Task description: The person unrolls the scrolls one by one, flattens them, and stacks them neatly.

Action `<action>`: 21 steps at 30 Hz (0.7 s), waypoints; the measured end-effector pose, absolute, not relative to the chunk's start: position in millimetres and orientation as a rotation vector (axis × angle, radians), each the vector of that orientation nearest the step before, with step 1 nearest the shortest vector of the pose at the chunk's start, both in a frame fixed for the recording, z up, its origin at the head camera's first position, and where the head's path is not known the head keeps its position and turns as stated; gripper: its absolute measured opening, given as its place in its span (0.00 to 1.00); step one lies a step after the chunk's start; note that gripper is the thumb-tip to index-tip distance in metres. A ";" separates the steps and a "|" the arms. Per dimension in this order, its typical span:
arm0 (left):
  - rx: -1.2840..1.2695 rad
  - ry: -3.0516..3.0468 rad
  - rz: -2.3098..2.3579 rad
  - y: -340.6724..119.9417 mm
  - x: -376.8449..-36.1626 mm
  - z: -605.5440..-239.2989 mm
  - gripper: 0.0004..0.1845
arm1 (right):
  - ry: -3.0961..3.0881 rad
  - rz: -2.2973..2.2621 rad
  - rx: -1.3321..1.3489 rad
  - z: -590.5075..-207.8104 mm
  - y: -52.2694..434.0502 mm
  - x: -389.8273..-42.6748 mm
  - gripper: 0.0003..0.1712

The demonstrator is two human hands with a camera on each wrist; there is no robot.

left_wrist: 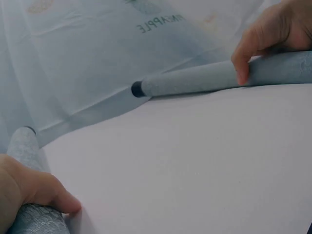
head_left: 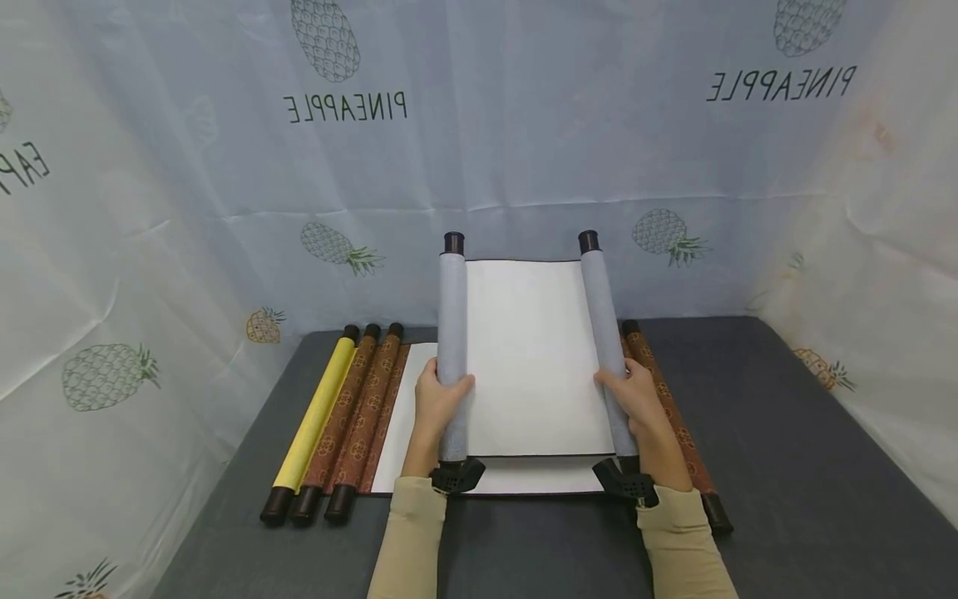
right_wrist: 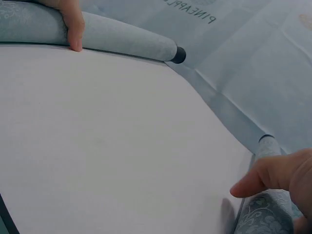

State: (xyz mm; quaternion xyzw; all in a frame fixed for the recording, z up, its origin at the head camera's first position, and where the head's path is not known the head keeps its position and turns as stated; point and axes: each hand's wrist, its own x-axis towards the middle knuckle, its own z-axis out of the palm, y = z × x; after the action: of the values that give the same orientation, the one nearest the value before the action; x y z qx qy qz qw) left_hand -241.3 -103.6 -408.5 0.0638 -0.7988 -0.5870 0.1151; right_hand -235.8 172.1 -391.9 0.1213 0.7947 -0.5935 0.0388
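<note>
A grey-blue hanging scroll (head_left: pixel 535 349) is held up, partly unrolled, its blank white sheet facing me between two rolled ends with dark knobs. My left hand (head_left: pixel 440 399) grips the left roll (head_left: pixel 452 316), thumb over its front by the sheet. On the other side, the right roll (head_left: pixel 596 291) is gripped by my right hand (head_left: pixel 636 395) in the same way. Both wrist views show the thumbs at the sheet's edges, with a floral weave on the rolls (right_wrist: pixel 265 214). Behind and below it, a brown patterned scroll (head_left: pixel 382 399) lies spread on the table, its middle hidden.
At the left of the dark table (head_left: pixel 808 466) lie a yellow scroll (head_left: pixel 318 416) and a rolled brown scroll (head_left: pixel 340 408), side by side. The spread scroll's right roll (head_left: pixel 674 424) lies beyond my right hand. A pineapple-printed curtain (head_left: pixel 516 150) hangs around the table.
</note>
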 end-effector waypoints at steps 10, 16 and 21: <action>0.148 -2.328 -1.681 -106.9 -240.6 -407.5 0.26 | 2.494 -1.802 0.406 -390.3 173.8 -234.0 0.43; 0.103 -2.314 -1.643 -110.8 -238.5 -402.9 0.26 | 2.542 -1.787 0.432 -387.1 177.9 -232.2 0.36; 0.052 -2.289 -1.657 -114.0 -239.3 -403.1 0.29 | 2.564 -1.787 0.413 -385.7 179.9 -229.9 0.33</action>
State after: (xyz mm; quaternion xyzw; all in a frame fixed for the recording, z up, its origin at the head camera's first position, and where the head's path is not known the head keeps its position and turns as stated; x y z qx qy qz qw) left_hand -239.3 -114.0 -403.1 0.0180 -0.7998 -0.5791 0.1569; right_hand -229.9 179.9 -385.7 0.1311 0.8132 -0.5669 -0.0054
